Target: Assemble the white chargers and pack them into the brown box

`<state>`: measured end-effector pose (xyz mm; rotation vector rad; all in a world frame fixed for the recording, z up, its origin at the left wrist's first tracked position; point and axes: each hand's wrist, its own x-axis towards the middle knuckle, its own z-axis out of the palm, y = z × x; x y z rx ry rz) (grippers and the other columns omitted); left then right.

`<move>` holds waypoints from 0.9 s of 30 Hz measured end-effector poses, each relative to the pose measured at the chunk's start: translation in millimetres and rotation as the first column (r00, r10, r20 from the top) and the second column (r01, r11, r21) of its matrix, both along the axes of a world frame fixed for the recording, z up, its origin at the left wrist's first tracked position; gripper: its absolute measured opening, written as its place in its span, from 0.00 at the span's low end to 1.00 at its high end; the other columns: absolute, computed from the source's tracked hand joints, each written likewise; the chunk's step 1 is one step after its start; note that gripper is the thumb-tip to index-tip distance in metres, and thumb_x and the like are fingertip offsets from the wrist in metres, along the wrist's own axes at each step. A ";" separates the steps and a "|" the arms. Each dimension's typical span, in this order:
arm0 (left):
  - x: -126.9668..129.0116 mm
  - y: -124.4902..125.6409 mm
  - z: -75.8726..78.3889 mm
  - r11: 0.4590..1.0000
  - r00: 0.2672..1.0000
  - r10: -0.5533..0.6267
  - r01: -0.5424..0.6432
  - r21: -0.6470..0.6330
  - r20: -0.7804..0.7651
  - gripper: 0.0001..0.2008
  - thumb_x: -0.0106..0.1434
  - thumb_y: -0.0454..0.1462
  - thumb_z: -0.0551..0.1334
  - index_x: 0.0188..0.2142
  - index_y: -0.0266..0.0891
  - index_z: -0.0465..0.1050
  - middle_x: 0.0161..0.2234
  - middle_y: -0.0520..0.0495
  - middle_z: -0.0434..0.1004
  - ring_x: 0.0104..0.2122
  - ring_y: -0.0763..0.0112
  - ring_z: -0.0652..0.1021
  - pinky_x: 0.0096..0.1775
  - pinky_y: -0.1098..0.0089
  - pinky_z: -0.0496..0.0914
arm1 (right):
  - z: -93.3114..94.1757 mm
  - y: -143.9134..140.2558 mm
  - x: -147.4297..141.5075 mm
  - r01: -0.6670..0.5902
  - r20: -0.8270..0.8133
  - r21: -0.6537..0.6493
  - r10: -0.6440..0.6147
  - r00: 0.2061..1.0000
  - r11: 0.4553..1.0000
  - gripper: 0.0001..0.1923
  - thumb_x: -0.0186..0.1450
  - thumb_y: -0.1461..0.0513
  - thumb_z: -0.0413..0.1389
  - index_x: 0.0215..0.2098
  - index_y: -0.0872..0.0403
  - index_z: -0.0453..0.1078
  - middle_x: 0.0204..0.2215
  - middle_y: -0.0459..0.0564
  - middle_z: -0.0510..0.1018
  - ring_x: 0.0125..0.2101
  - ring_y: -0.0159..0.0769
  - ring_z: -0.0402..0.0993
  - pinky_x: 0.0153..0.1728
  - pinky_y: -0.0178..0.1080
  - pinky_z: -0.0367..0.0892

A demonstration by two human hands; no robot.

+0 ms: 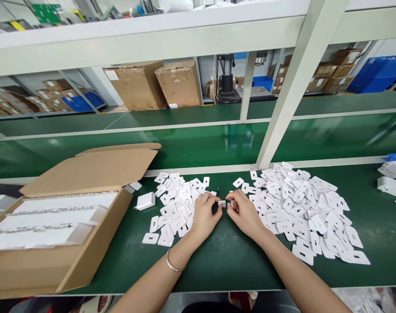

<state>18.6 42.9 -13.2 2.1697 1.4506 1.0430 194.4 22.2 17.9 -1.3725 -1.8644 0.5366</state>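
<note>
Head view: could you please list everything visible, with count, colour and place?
plate: one, white, pinched between both hands' fingertips
right pile: many plates, white, on the mat beside the right hand
left pile: many plates, white, beside the left hand
charger: one, white, between box and left pile
box: one, brown, open, at left, white trays inside
mat: one, green, the bench top
post: one, white, slanted, above the right pile
cartons: several, brown, far behind
bangle: one, silver, left wrist
left hand: holds the plate
right hand: holds the plate
</note>
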 end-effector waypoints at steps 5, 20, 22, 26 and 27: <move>0.9 2.2 -2.1 0.999 0.996 0.050 -0.050 0.004 -0.075 0.06 0.63 0.31 0.65 0.40 0.42 0.76 0.40 0.45 0.73 0.42 0.56 0.73 0.46 0.57 0.67 | 1.6 0.3 0.3 -0.048 0.039 -0.015 0.048 0.998 0.999 0.10 0.70 0.63 0.52 0.48 0.50 0.70 0.42 0.49 0.73 0.29 0.33 0.72 0.30 0.38 0.71; 5.4 9.3 22.3 0.989 0.991 0.074 -0.058 -0.139 0.111 0.07 0.61 0.31 0.65 0.34 0.42 0.69 0.30 0.53 0.75 0.40 0.64 0.75 0.47 0.61 0.63 | -13.5 21.0 6.9 -0.151 0.343 0.346 0.025 0.939 0.926 0.19 0.77 0.55 0.47 0.56 0.50 0.76 0.45 0.55 0.70 0.30 0.35 0.75 0.23 0.35 0.69; 4.7 7.6 25.5 0.990 0.988 0.071 -0.053 -0.130 0.140 0.05 0.63 0.31 0.65 0.35 0.42 0.71 0.32 0.53 0.77 0.41 0.64 0.75 0.47 0.61 0.63 | -13.5 20.4 8.4 -0.095 0.305 0.309 -0.004 0.952 0.946 0.19 0.77 0.54 0.48 0.55 0.51 0.75 0.45 0.55 0.71 0.29 0.35 0.74 0.24 0.36 0.71; 5.2 6.8 25.8 0.991 0.986 0.080 -0.064 -0.114 0.145 0.05 0.64 0.33 0.65 0.36 0.42 0.70 0.37 0.51 0.79 0.44 0.63 0.75 0.49 0.61 0.64 | -7.4 16.9 6.9 -0.061 0.232 0.236 0.004 0.973 0.970 0.23 0.76 0.54 0.49 0.66 0.47 0.67 0.43 0.52 0.72 0.28 0.35 0.72 0.25 0.36 0.71; 5.8 7.0 25.1 0.990 0.987 0.077 -0.060 -0.125 0.139 0.04 0.65 0.33 0.65 0.36 0.42 0.70 0.37 0.51 0.79 0.43 0.63 0.75 0.49 0.60 0.64 | -6.3 16.2 6.1 -0.088 0.234 0.233 0.032 0.972 0.969 0.23 0.76 0.54 0.49 0.67 0.46 0.66 0.43 0.52 0.72 0.29 0.35 0.72 0.25 0.36 0.71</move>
